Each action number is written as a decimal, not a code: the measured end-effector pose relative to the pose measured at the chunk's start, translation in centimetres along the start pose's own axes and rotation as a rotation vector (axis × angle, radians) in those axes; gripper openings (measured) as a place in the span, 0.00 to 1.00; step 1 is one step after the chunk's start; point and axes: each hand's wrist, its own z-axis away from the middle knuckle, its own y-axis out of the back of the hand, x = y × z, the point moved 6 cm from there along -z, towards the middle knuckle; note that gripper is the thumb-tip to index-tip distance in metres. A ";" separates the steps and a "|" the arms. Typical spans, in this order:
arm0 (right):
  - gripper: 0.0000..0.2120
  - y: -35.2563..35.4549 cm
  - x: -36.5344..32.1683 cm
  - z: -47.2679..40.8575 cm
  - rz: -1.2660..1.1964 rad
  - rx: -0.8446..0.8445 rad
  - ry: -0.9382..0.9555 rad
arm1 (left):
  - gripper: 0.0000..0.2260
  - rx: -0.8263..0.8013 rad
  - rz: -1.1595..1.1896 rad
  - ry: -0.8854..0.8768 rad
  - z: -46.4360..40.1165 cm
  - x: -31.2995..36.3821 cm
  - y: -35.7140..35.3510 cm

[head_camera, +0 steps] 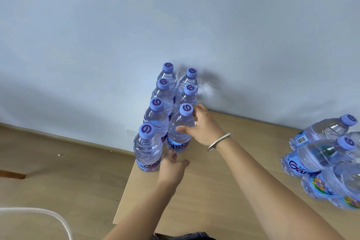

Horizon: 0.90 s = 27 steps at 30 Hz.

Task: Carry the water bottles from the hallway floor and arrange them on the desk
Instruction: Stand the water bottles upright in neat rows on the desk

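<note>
Right hand [202,126] grips upright clear plastic bottle with blue cap [180,130], long axis vertical; left hand [172,163] at its base, fingers hidden, grip unclear.

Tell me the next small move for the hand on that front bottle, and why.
Probably let go of it. The right hand grips the front bottle of the right row, which looks upright on the desk beside the left row's front bottle. The left hand touches its base. The pile at the right waits.
</note>
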 end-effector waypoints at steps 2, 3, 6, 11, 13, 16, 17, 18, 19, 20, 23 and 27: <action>0.30 -0.1 0.1 0.0 -0.002 -0.005 0.003 | 0.26 0.007 -0.001 0.010 -0.1 0.0 0.0; 0.30 -0.1 0.1 0.0 -0.011 -0.004 0.003 | 0.28 0.005 0.003 0.016 0.0 -0.1 0.0; 0.31 -0.1 0.1 0.3 -0.036 0.011 0.008 | 0.29 0.000 -0.004 0.043 0.1 -0.3 -0.1; 0.34 0.4 1.4 1.5 -0.114 0.039 -0.035 | 0.09 0.001 -0.004 0.154 0.6 -0.5 -1.9; 0.34 1.7 2.1 2.4 -0.114 0.073 -0.058 | 0.14 -0.062 -0.059 0.124 1.3 0.1 -3.5; 0.25 4.8 4.0 4.3 -0.105 0.192 -0.121 | 0.30 -0.156 -0.142 0.052 2.4 1.3 -6.4; 0.21 6.1 4.9 5.2 -0.101 0.249 -0.150 | 0.31 -0.191 -0.181 0.025 2.5 1.5 -7.4; 0.17 7.6 6.0 6.3 -0.099 0.312 -0.181 | 0.31 -0.229 -0.235 0.004 2.6 1.4 -8.7; 0.15 9.1 7.1 7.6 -0.095 0.373 -0.209 | 0.31 -0.262 -0.293 -0.021 2.7 1.2 -9.8; 0.12 10.6 8.2 8.8 -0.091 0.436 -0.237 | 0.30 -0.299 -0.346 -0.046 3.0 1.2 -10.8; 0.08 15.7 12.0 14.3 -0.085 0.676 -0.362 | 0.29 -0.425 -0.484 -0.086 3.8 0.5 -14.7; 0.07 21.2 15.9 21.4 0.040 0.982 -0.487 | 0.29 -0.538 -0.566 -0.109 5.0 -0.1 -19.4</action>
